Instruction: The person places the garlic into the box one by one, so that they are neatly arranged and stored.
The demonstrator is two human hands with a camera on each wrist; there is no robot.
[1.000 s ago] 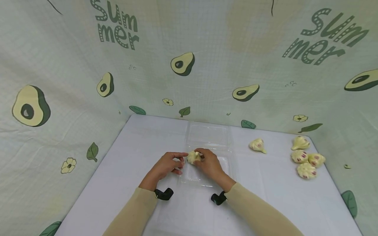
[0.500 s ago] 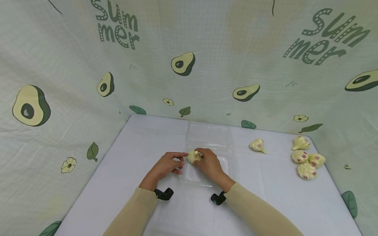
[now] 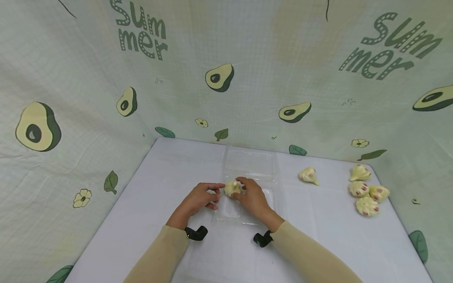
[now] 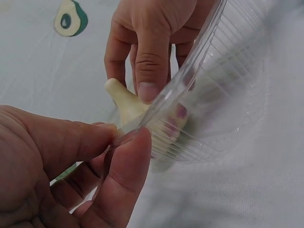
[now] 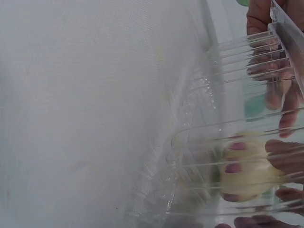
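A clear plastic clamshell box lies on the table with its lid laid back. My left hand pinches the box's left rim between thumb and index finger, plain in the left wrist view. A cream garlic bulb with purple patches sits inside the box's left side, its stem upward. Around the bulb are the thumb and fingers of my right hand, the thumb against it. Through the clear wall, the right wrist view shows the bulb close to the fingertips.
One garlic bulb lies right of the box. Several more bulbs are clustered near the table's right edge. A printed cloth hangs behind and at both sides of the white table.
My right hand's index finger has lifted slightly and spread a little from the garlic bulb. The left hand, the box and the other bulbs keep their places.
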